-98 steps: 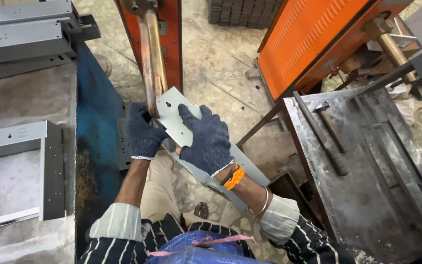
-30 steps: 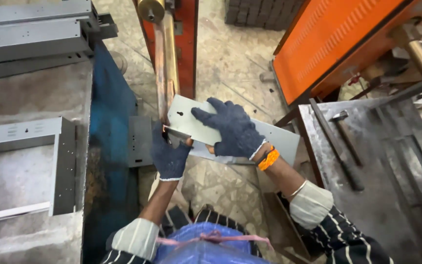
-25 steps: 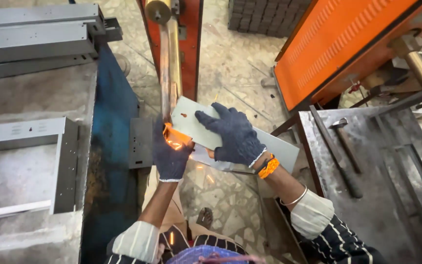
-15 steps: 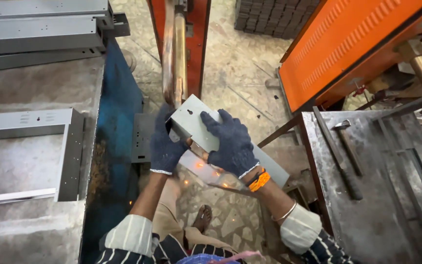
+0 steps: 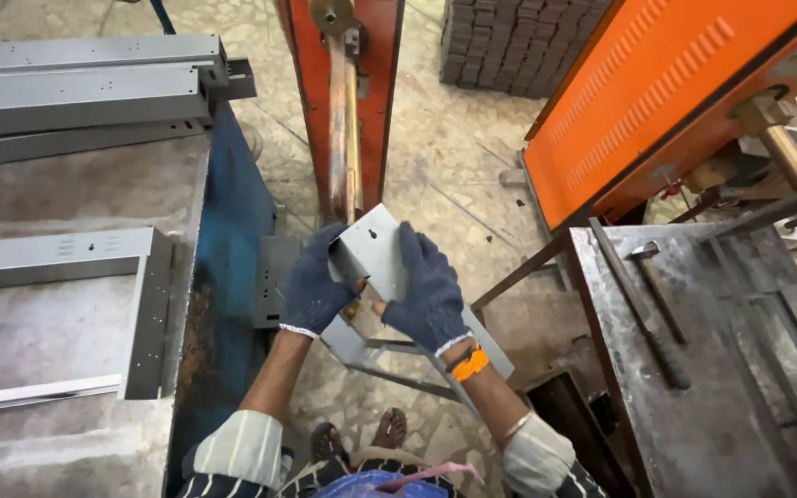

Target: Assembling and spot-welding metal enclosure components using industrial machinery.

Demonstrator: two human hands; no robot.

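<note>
From the head camera, both gloved hands grip a grey sheet-metal bracket [image 5: 373, 263] just below the copper welding arm [image 5: 343, 120]. The left hand [image 5: 314, 290] closes on its left edge, the right hand [image 5: 426, 290] on its face. Bare floor lies beyond. The bracket's lower end is hidden behind the right wrist.

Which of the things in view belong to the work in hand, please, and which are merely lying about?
In hand:
left hand
right hand
grey sheet-metal part, gripped by both
copper welder arm, just above it

Lying about:
grey frame on the left table
stacked channels
hammer
</note>
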